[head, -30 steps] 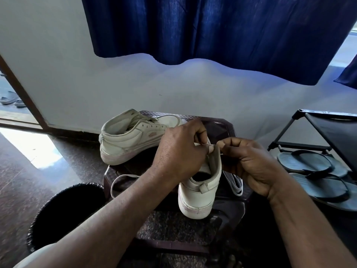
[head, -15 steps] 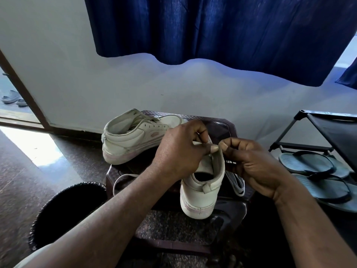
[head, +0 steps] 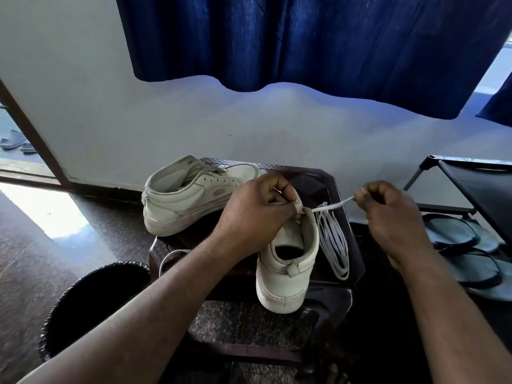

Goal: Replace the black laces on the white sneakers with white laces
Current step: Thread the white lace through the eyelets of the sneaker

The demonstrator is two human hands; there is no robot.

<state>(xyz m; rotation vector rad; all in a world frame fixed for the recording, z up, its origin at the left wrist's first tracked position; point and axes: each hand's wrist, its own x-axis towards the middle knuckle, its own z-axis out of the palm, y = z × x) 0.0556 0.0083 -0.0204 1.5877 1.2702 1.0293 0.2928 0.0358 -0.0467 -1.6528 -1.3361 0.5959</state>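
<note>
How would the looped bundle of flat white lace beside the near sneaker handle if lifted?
Probably floppy: the looped bundle of flat white lace lies limp in loose strands on the dark stool. Likely light, and apt to unravel, since no tie shows.

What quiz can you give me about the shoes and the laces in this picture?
1. True or false: the right hand pinches the end of a white lace.
2. Which hand grips the near sneaker? A: the left hand. B: the right hand. C: neither.
3. How many white sneakers can you see, counting the far sneaker?
Key: 1 true. 2 A. 3 two.
</note>
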